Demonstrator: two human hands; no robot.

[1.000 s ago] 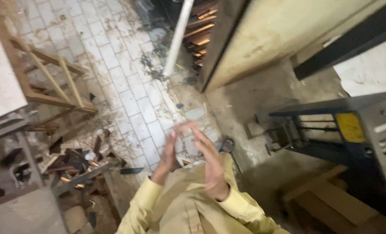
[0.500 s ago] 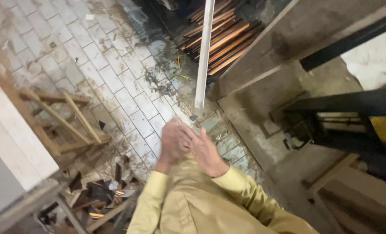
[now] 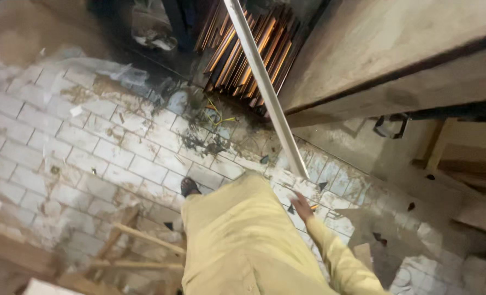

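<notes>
Right hand (image 3: 303, 206) hangs low at the end of a yellow sleeve (image 3: 341, 257), fingers loosely spread and blurred, holding nothing. It sits just below the lower end of a long pale strip (image 3: 265, 87), close to it; can't tell if fingertips touch it.

The strip runs diagonally from the top edge down to about mid-frame, leaning over the tiled floor (image 3: 90, 142), its lower end above the tiles near the hand.

Left hand is not visible, hidden below or behind the yellow garment (image 3: 237, 240) that fills the bottom centre. A dark shoe (image 3: 189, 187) pokes out at the garment's upper left edge, on the tiles.

Behind the strip, top centre: a stack of copper-coloured bars (image 3: 243, 49) lying slanted in a dark recess. Debris and a bit of yellow wire (image 3: 221, 117) lie on the tiles in front of the stack.

Right: a large concrete slab (image 3: 396, 49) with a dark metal hook (image 3: 390, 125) under its edge. Bottom left: a wooden frame (image 3: 139, 246) lying on the floor, just left of the garment.
</notes>
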